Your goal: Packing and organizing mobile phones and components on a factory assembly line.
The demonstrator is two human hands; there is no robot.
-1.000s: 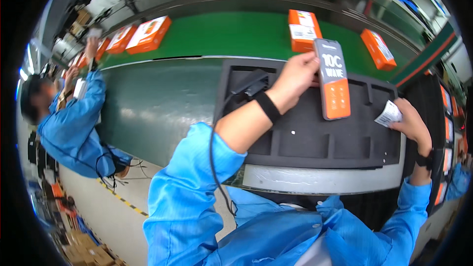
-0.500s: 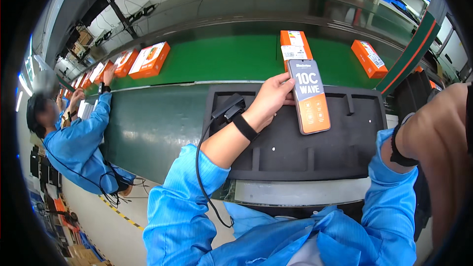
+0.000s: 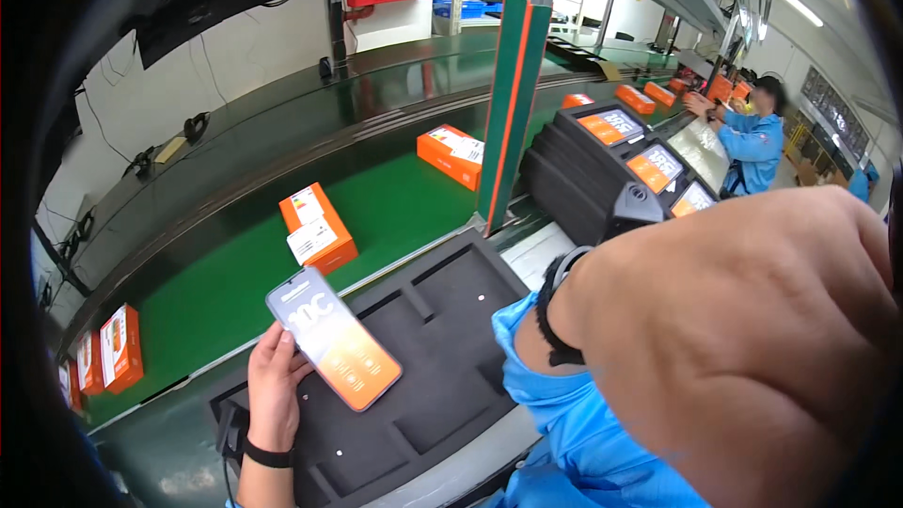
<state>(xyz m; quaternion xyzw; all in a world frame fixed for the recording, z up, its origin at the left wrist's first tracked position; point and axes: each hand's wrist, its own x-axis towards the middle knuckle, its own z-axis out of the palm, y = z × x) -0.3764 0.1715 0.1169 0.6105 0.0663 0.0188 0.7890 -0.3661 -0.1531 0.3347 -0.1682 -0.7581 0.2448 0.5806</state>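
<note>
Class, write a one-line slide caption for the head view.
The left hand holds an orange-and-grey phone over a black tray.

You wear this wide fisheye camera on your head, the left one of a side-by-side pair. It looks forward and down across the dark-green, glossy desk [image 3: 165, 452], whose long edge slants from the lower left of the frame toward the upper right. Straight lines bow toward the dark rim. Your bare right hand [image 3: 738, 320] looms close to the lens, filling the lower right; your bare left hand [image 3: 273, 386], lower left, is farther off. The upper right reaches deep into the room, to a distant blue-sleeved person [image 3: 754, 143].
</note>
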